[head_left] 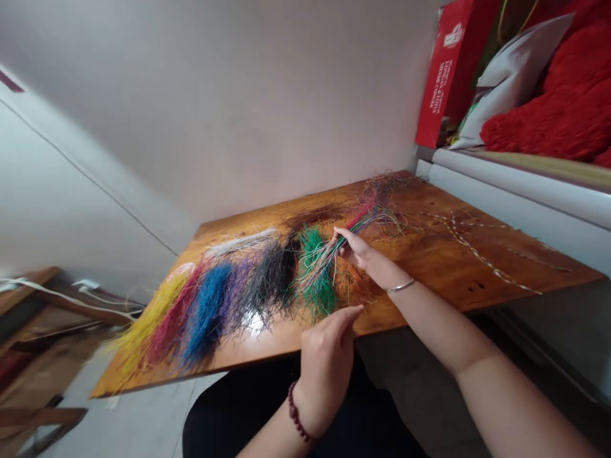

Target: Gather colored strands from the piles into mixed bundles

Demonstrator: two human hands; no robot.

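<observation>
My right hand, with a silver bangle on the wrist, pinches a bundle of thin multicoloured wires above the table. The strands fan out to the left over a pile of green wires. Closer to me is my left hand, wearing a dark red bead bracelet. Its fingers are bent and pressed together near the table's front edge; whatever they may hold is hidden. Orange wires lie just beneath my right hand. Black wires lie left of the green ones.
Yellow, blue, and white wires lie on the left of the wooden table, with red and purple ones between. Twisted strands rest at right. A red box stands on a ledge behind.
</observation>
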